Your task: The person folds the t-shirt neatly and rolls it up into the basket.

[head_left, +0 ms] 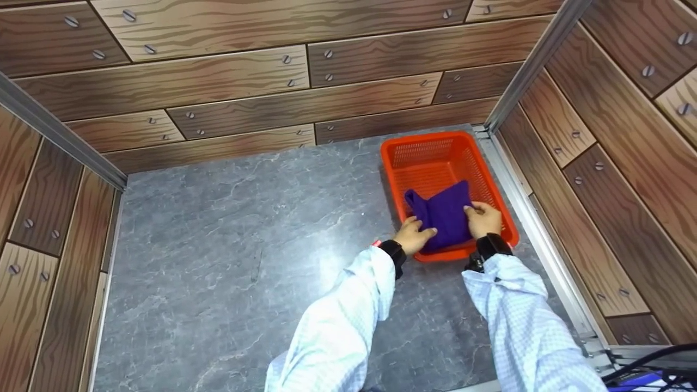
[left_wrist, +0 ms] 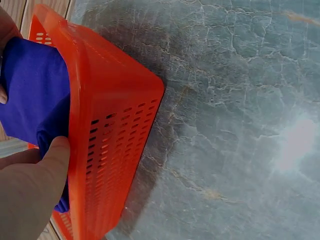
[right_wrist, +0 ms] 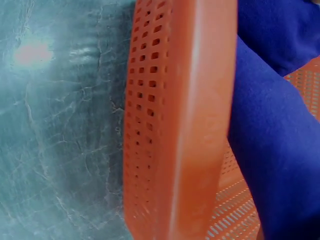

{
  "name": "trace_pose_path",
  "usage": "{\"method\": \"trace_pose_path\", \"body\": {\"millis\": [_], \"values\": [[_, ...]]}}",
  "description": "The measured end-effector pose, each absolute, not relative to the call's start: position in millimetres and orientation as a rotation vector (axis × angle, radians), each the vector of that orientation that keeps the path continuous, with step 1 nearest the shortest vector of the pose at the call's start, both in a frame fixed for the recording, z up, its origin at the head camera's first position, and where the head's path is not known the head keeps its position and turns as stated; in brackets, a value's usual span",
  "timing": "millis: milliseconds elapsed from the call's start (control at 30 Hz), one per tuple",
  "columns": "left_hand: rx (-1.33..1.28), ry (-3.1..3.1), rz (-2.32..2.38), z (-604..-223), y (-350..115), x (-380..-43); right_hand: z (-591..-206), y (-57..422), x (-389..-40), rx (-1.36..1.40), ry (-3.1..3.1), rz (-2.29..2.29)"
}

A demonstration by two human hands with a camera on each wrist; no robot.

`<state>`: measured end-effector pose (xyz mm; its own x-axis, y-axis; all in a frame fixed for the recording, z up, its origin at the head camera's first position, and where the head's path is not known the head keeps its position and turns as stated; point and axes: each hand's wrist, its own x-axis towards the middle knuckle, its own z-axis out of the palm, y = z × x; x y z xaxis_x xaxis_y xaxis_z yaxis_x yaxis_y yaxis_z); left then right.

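Observation:
A folded purple cloth (head_left: 447, 216) lies in the near part of an orange plastic basket (head_left: 386, 155), one corner standing up at its left. My left hand (head_left: 414, 237) is over the basket's left rim and pinches the cloth's near-left edge, its thumb on top. In the left wrist view, that thumb and fingers close on a fold of the cloth (left_wrist: 37, 87) just inside the rim. Across from it, my right hand (head_left: 484, 220) pinches the cloth's right edge between thumb and fingers. The right wrist view shows mostly the cloth (right_wrist: 280, 140) and the basket's rim (right_wrist: 207, 110).
The basket stands on a grey marbled floor panel (head_left: 234, 256), in the far right corner. Wood-patterned walls (head_left: 245, 76) enclose it, with a metal rail (head_left: 536, 218) close along the basket's right side. Black cables (head_left: 648, 359) lie at the near right.

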<state>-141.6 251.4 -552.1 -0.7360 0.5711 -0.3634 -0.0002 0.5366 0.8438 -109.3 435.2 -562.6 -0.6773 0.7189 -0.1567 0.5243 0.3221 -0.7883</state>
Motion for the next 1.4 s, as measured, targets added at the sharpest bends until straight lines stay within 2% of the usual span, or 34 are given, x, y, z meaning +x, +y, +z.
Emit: {"method": "trace_pose_path", "body": {"millis": [367, 767, 833, 1000, 1067, 1167, 1267, 1400], "values": [[0.411, 2.225, 1.092, -551.0, 261.4, -133.5, -575.5, 430.5, -104.8, -1.128, -2.382, 1.251], [0.401, 2.084, 1.390, -559.9, 250.3, -136.2, -574.2, 441.7, -95.8, -1.197, -2.708, 1.019], [0.389, 2.061, 1.476, -575.9, 249.8, -143.7, -574.7, 442.3, -95.7, -1.216, -2.775, 0.958], [0.446, 2.058, 1.763, -661.5, 252.6, -171.5, -579.4, 436.9, -104.1, -1.151, -2.883, 0.874], [0.443, 2.069, 1.844, -675.0, 246.7, -177.0, -582.9, 431.2, -110.5, -1.086, -2.904, 0.837], [0.344, 2.151, 1.829, -651.3, 225.1, -175.1, -588.7, 415.7, -123.0, -0.942, -2.918, 0.802], [0.225, 2.308, 1.727, -609.4, 200.8, -165.3, -592.3, 391.8, -135.8, -0.748, -2.910, 0.772], [0.170, 2.519, 1.587, -605.2, 177.4, -159.2, -592.6, 350.1, -148.3, -0.471, -2.859, 0.739]]}}
